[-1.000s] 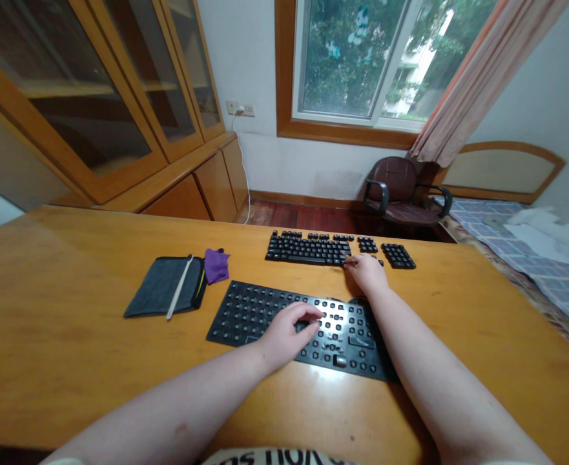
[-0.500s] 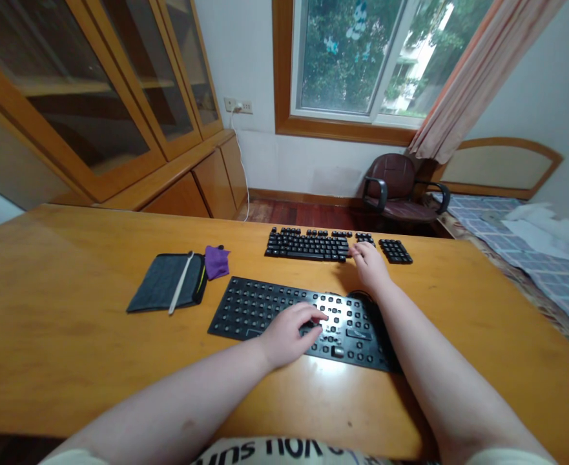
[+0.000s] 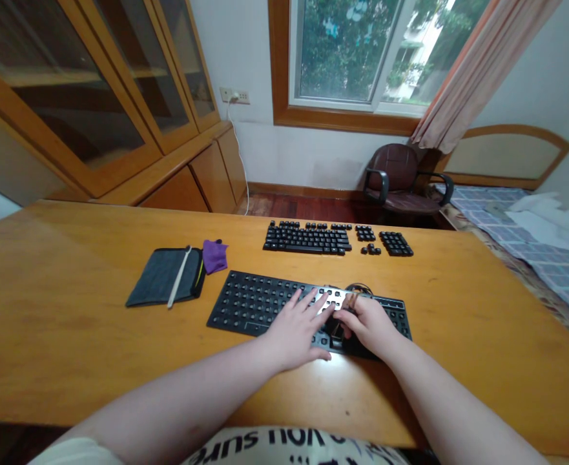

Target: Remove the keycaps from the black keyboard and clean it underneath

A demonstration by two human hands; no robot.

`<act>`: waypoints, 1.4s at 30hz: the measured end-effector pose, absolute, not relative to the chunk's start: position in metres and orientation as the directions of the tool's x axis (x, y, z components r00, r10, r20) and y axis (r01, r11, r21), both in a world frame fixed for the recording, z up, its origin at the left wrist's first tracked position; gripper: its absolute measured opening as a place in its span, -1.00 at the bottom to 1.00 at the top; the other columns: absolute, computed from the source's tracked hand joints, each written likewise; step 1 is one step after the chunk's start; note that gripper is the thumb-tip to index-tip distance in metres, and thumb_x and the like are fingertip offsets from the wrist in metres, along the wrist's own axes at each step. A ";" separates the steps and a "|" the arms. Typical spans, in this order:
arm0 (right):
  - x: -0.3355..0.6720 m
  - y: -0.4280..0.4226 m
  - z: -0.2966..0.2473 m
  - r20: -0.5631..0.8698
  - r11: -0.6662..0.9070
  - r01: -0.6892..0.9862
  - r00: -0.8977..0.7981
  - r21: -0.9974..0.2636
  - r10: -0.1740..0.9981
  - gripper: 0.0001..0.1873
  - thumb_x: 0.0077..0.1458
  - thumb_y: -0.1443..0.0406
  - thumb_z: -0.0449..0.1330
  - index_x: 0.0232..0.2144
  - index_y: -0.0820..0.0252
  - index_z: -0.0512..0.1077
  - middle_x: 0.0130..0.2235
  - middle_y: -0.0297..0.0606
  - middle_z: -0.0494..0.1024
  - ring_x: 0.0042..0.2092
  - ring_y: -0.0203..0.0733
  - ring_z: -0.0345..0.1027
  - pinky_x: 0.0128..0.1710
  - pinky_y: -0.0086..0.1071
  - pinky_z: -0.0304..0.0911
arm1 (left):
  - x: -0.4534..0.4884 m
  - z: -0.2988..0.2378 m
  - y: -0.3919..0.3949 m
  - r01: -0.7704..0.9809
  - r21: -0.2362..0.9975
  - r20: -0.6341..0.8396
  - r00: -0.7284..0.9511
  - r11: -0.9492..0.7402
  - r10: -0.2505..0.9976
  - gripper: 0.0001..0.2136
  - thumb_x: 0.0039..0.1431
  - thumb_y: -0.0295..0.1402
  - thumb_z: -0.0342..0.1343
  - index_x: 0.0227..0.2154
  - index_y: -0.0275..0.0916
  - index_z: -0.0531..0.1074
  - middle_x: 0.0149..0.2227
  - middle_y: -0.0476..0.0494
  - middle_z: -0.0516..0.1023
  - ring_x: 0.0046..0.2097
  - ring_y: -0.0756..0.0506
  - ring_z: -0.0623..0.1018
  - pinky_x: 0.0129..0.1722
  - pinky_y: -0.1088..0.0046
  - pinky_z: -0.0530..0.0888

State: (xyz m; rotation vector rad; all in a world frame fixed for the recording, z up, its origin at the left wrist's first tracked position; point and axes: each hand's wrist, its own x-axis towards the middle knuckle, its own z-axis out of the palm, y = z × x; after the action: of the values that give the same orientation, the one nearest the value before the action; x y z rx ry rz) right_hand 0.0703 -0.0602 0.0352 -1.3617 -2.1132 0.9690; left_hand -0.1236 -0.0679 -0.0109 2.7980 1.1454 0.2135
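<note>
A black keyboard [image 3: 245, 303] lies in front of me, most of its keycaps off and its switch posts bare. My left hand [image 3: 296, 329] rests on its middle with fingers spread. Just to the right, my right hand [image 3: 364, 320] is closed over the lower part of the board. From its fingers a small wire tool [image 3: 336, 331], seemingly a keycap puller, points down near a keycap at the front edge. The fingers partly hide the tool. Whether it grips the keycap I cannot tell.
Removed black keycaps [image 3: 308, 240] are laid out in keyboard order at the far table edge, with smaller groups [image 3: 395, 243] to their right. At left lie a dark grey pouch [image 3: 155, 278], a pale flat stick [image 3: 180, 278] and a purple cloth [image 3: 215, 257]. A cable [image 3: 359, 288] lies behind the keyboard.
My right hand has come back from the far rows of keycaps to the keyboard. My left hand has spread its fingers flatter on the board.
</note>
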 end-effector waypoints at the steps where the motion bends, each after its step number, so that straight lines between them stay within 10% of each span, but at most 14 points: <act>1: 0.069 -0.059 0.035 -0.025 0.272 0.610 -0.433 -0.744 0.901 -0.79 0.14 0.20 0.06 -0.48 0.16 0.33 -0.64 -0.38 0.43 -0.57 -0.27 0.32 -0.46 -0.43 0.19 | -0.124 -0.011 -0.068 0.689 0.147 0.089 0.705 -0.709 0.704 -0.18 0.00 0.24 -0.14 0.23 -0.19 -0.01 0.30 -0.19 -0.01 0.30 -0.28 -0.07 0.23 0.05 -0.16; 10: 0.066 -0.055 0.024 -0.038 0.394 0.670 -0.533 -0.629 0.845 -0.78 0.13 0.18 0.12 -0.43 0.19 0.44 -0.57 -0.33 0.47 -0.48 -0.25 0.36 -0.42 -0.45 0.18 | -0.123 -0.010 -0.068 0.692 0.132 0.093 0.704 -0.709 0.704 -0.15 -0.01 0.24 -0.12 0.24 -0.20 -0.06 0.31 -0.16 -0.04 0.30 -0.27 -0.10 0.23 0.07 -0.16; 21: 0.085 -0.052 0.038 0.034 0.545 0.327 -0.835 -0.772 0.549 -0.65 -0.02 0.02 0.22 -0.47 0.20 0.51 -0.46 -0.24 0.56 -0.40 -0.27 0.41 -0.34 -0.44 0.25 | -0.125 -0.007 -0.068 0.677 0.192 0.100 0.707 -0.711 0.700 -0.22 0.05 0.21 -0.17 0.23 -0.18 0.00 0.30 -0.18 -0.03 0.30 -0.28 -0.06 0.22 0.04 -0.15; 42: 0.087 -0.066 0.045 -0.116 0.565 0.614 -0.727 -0.551 0.677 -0.80 0.18 0.24 0.05 -0.28 0.16 0.45 -0.34 -0.19 0.56 -0.30 -0.18 0.43 -0.28 -0.38 0.27 | -0.124 -0.012 -0.067 0.679 0.144 0.092 0.715 -0.719 0.693 -0.18 0.02 0.21 -0.12 0.24 -0.19 -0.05 0.31 -0.19 -0.05 0.31 -0.28 -0.09 0.22 0.03 -0.12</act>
State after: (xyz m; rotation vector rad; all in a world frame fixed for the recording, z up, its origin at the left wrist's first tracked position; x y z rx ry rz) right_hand 0.0867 -0.0657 0.0450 -1.1108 -2.6819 0.8795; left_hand -0.1241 -0.0667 -0.0121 2.8155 1.1301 0.2123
